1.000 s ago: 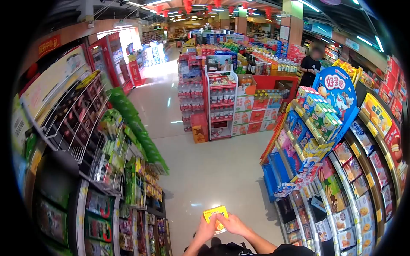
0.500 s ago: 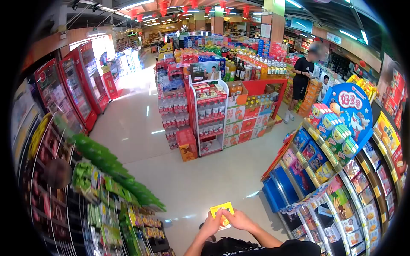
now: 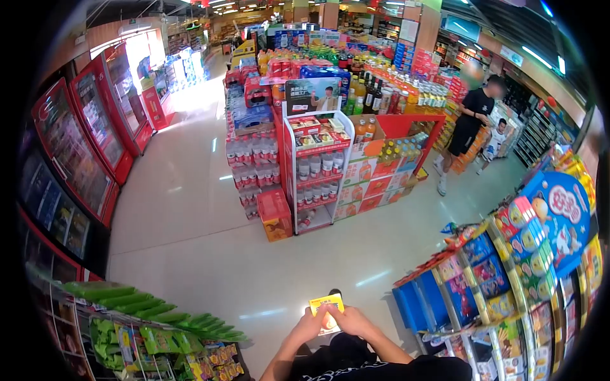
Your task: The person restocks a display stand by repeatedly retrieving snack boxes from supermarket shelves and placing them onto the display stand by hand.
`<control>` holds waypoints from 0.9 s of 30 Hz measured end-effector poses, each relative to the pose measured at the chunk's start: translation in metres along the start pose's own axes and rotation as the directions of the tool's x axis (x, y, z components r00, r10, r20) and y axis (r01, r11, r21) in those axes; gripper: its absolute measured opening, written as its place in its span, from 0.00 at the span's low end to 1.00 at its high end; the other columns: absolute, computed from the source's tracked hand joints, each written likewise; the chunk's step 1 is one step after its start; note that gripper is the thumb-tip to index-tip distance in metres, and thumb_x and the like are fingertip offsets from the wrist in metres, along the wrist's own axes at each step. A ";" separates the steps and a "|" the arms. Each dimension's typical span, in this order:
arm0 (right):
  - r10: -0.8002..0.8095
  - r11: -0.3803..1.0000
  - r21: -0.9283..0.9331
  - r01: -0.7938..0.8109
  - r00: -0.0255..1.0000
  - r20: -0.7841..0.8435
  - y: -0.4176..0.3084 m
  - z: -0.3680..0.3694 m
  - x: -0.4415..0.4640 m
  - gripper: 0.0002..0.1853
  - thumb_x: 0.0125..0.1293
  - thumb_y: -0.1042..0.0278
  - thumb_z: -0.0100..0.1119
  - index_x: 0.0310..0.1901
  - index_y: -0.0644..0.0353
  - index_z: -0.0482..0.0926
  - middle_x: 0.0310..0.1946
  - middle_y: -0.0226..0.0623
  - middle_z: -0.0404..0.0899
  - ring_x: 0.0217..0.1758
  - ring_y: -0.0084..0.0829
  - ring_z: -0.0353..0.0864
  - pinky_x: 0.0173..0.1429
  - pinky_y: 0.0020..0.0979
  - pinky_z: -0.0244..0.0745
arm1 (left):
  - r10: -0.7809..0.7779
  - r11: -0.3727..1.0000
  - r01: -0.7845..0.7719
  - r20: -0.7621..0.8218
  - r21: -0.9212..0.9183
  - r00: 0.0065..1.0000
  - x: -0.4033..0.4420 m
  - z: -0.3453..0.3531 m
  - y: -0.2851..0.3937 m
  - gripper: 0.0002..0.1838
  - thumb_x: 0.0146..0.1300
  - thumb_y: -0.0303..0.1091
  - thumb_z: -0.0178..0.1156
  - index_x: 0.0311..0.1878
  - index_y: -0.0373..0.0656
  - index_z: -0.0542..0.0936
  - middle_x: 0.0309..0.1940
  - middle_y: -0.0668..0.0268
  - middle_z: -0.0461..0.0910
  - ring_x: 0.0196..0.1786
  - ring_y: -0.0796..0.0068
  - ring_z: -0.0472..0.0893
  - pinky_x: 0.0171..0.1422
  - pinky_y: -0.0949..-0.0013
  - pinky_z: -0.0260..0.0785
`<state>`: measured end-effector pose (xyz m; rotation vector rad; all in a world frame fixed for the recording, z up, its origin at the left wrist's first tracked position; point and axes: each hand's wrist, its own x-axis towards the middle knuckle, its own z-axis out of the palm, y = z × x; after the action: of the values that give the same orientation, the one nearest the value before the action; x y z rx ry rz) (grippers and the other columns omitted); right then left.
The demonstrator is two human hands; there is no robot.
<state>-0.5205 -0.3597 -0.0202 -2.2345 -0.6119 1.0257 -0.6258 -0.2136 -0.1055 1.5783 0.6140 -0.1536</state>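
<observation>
A small yellow box with a picture on its front is held up in front of my body, at the bottom centre of the view. My left hand grips its left side. On its right side my right hand has hold of it too, and the fingertips of both hands come close together over its front. Their fingers partly cover the box's face. Below the hands are my dark clothes, with the floor beyond the box.
A white-framed rack of bottles stands ahead beside stacked drinks. Snack shelves are at right, green packets at lower left, red fridges at far left. Two people stand at back right.
The view has moved forward through the aisle; the drinks display looks nearer and the side shelves have slid lower and outward. Two people now show more fully. Both hands still hold the box.
</observation>
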 end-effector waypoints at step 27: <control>-0.067 0.988 0.141 0.059 0.996 0.051 -0.046 -0.327 0.414 0.37 0.77 0.34 0.51 0.55 0.69 0.84 0.42 0.55 0.89 0.46 0.42 0.88 0.52 0.39 0.80 | 0.030 1.000 -0.029 -0.096 0.010 0.995 0.423 -0.050 0.256 0.40 0.79 0.57 0.55 0.71 0.25 0.63 0.60 0.47 0.81 0.63 0.60 0.82 0.68 0.63 0.72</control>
<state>-0.0234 -0.1772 -0.0294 -2.0592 -0.6113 1.0679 -0.1627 -0.0385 -0.0650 1.6093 0.6660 -0.0584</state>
